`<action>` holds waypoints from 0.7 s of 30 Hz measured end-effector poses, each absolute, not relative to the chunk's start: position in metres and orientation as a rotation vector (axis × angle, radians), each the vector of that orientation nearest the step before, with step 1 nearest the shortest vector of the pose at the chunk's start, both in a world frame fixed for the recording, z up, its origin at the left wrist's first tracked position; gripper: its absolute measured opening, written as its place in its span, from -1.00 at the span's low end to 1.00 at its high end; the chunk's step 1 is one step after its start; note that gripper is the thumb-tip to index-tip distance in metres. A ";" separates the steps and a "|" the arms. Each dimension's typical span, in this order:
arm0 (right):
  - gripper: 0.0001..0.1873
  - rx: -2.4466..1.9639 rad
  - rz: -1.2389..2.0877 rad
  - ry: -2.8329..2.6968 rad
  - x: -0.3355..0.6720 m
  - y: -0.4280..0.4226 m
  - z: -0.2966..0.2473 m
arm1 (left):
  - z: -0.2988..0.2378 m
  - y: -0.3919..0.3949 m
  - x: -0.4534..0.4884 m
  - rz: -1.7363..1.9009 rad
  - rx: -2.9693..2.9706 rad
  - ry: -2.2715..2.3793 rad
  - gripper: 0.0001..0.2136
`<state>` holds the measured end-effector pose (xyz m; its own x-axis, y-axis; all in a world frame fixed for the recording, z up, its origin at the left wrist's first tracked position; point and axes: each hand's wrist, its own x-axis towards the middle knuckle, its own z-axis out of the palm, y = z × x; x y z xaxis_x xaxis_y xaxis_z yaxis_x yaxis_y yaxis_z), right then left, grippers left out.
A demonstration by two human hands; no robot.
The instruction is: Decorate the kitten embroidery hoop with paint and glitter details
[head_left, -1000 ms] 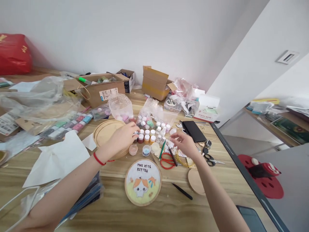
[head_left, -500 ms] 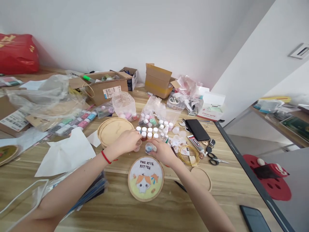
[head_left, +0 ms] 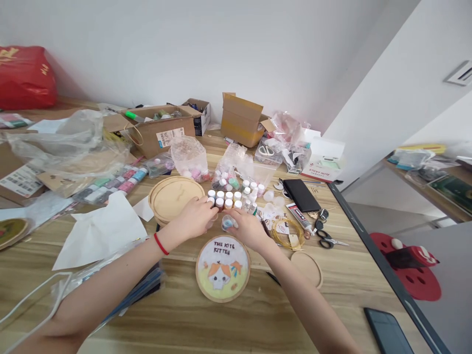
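Near the middle of the wooden tabletop, the right hand curls its fingers around a small clear pot with blue inside, just in front of rows of white-capped paint jars. The left hand, wearing a red string bracelet, reaches the front jars with its fingertips touching them, though whether it is closed on one I cannot tell. Just below both hands lies a round embroidery hoop stitched "THE KITS KITTEN", and a round wooden board sits beside the left hand.
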<state>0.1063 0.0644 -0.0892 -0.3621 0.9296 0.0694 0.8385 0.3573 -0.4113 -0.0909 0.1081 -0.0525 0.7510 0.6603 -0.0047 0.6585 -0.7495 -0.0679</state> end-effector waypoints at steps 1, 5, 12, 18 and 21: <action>-0.47 -1.593 0.427 -2.360 0.104 0.065 -0.089 | -0.055 0.108 -0.090 0.045 -2.864 -1.077 -0.79; -0.48 -1.719 0.333 -2.484 0.096 0.063 -0.088 | -0.062 0.108 -0.087 0.029 -2.813 -1.057 -0.85; -0.54 -1.823 0.174 -2.609 0.088 0.062 -0.085 | -0.065 0.107 -0.088 -0.038 -2.729 -1.052 -0.92; -0.60 -1.883 0.116 -2.621 0.085 0.070 -0.085 | -0.067 0.104 -0.087 -0.053 -2.628 -1.097 -0.90; -0.65 -1.883 0.054 -2.625 0.082 0.073 -0.084 | -0.067 0.103 -0.088 -0.071 -2.639 -1.104 -0.87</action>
